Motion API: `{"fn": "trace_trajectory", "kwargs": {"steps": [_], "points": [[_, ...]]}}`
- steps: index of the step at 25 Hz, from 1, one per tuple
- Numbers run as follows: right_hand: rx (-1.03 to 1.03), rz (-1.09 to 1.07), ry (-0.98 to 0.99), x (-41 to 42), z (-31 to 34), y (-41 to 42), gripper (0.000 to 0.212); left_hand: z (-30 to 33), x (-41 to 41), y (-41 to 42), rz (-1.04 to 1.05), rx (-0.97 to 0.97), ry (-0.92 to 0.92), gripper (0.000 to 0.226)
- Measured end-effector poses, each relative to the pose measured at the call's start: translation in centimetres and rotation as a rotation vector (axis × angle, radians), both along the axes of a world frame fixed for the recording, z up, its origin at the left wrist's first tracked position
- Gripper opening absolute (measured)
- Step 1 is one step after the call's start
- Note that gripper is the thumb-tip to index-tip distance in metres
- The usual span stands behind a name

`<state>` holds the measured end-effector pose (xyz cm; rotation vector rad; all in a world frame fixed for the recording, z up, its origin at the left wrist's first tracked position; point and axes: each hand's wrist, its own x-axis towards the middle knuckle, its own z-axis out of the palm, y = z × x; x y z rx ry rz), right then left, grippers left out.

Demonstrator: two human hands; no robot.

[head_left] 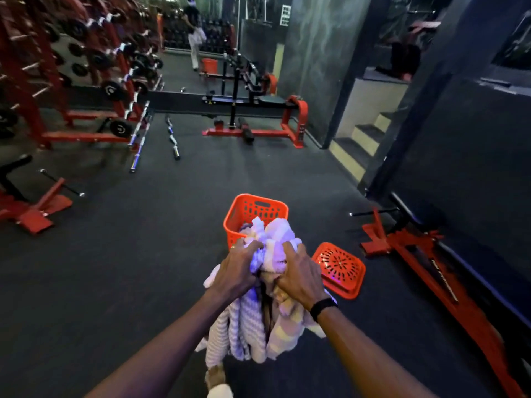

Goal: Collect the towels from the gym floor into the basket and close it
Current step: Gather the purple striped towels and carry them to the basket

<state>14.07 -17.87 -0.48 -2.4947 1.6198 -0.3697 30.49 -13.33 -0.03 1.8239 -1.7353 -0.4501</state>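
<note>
**Bundle may spill short of the basket**

Gym floor [143, 254]: orange basket [256, 214] open, lid [339, 268] just beside. Towel bundle [258, 305] hangs before the rim; tails could snag. Left hand [237, 268] and right hand [300, 278] both clutch it.

The bundle of towels [253, 317] covers the near wall and most of the inside of the orange basket [247, 209], so what lies in it cannot be told. The fingertips of the left hand [238, 271] and right hand [298, 278] sink into the cloth, out of sight. At 6 o'clock a foot [215, 377] is cut by the bottom edge. The basket lid [339, 268], at 3 o'clock from the hands, has its near corner behind the right wrist. At 12 o'clock the far person [194, 33] is blurred and cropped at the top. The weight rack [57, 67] at 10 o'clock runs off the left edge.
</note>
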Motion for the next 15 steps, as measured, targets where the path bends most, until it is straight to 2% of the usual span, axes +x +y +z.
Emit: {"fn": "trace_trajectory", "kwargs": {"steps": [6,9,15], "points": [[0.073,-0.010,-0.007,6.6,-0.6,-18.3,0.052,-0.6,6.6,-19.1,-0.038,0.032,-0.004,0.072],[0.058,-0.081,-0.017,8.8,1.3,-26.7,0.057,0.4,9.1,-28.1,-0.062,0.024,-0.017,0.077],[-0.004,-0.148,-0.069,11.4,3.3,-42.3,0.053,3.3,11.2,-44.7,-0.066,-0.062,0.002,0.073]]}}
